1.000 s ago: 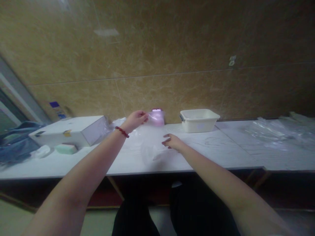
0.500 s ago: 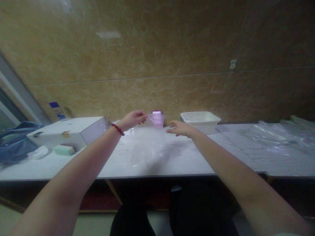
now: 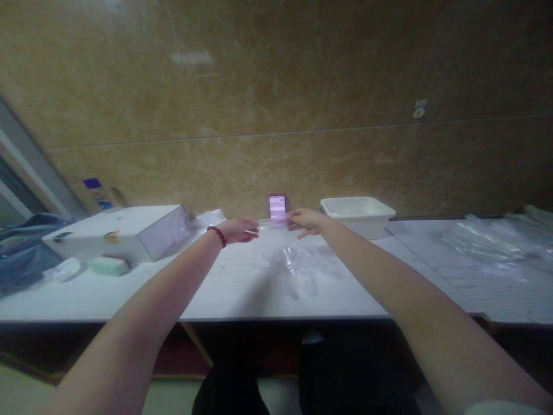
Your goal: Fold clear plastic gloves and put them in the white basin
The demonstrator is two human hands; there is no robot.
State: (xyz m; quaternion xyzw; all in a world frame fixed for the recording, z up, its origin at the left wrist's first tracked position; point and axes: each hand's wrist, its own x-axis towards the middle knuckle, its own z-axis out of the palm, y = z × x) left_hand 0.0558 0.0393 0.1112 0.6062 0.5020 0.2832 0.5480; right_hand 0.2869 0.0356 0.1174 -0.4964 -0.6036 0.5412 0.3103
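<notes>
Right hand [image 3: 305, 221] had reached the clear bag [image 3: 294, 260].
Half-curled, it and the left hand [image 3: 238, 230] pinched its rim near the tabletop's [image 3: 224, 291] back edge.

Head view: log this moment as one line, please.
left hand: holds clear plastic bag | right hand: holds its other side | beyond: lit phone | right: cream bin | left: white box

From where I'm standing, the bench [image 3: 216, 288] runs along the wall [image 3: 302, 86]. Phone [image 3: 277, 205] is at the back, by the wall. In front of it there's a plastic bag [image 3: 298, 265] between the left hand [image 3: 241, 230] and right hand [image 3: 306, 221]. Tub [image 3: 367, 223] sits to the right, plastic pile [image 3: 492, 241] further right. Box [image 3: 114, 227] is off left, sponge [image 3: 109, 266] just in front.
</notes>
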